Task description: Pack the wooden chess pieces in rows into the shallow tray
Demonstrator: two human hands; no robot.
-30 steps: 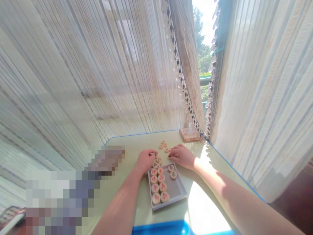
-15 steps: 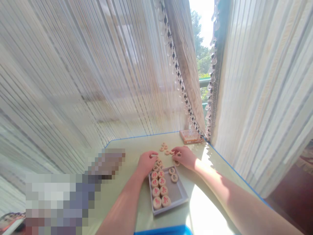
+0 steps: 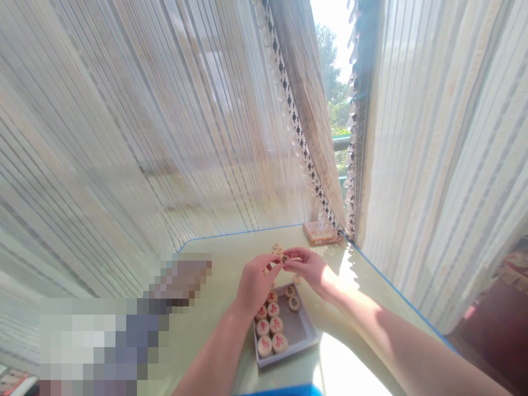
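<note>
My left hand (image 3: 256, 276) and my right hand (image 3: 310, 269) meet just beyond the far end of a shallow box. Between their fingertips is a round wooden Chinese chess piece (image 3: 284, 259) with a dark character; the fingers of both hands are closed on it. The open grey box (image 3: 296, 328) holds two columns of red-marked pieces (image 3: 276, 325) on its left side. Two dark-marked pieces (image 3: 294, 303) lie in its far right part. My left hand hides the box's far left corner. Loose pieces (image 3: 276, 248) lie behind my hands, partly covered.
A flat orange-patterned box (image 3: 320, 233) lies at the table's far right corner. Another loose piece (image 3: 297, 279) is beside my right wrist. A blue edge (image 3: 289, 391) shows at the front. Striped curtains (image 3: 198, 137) hang around the pale table (image 3: 223, 253).
My hands were apart over loose pieces; now they have come together, with a dark-marked piece between their fingertips. My left hand has moved right, covering the box's far left corner.
</note>
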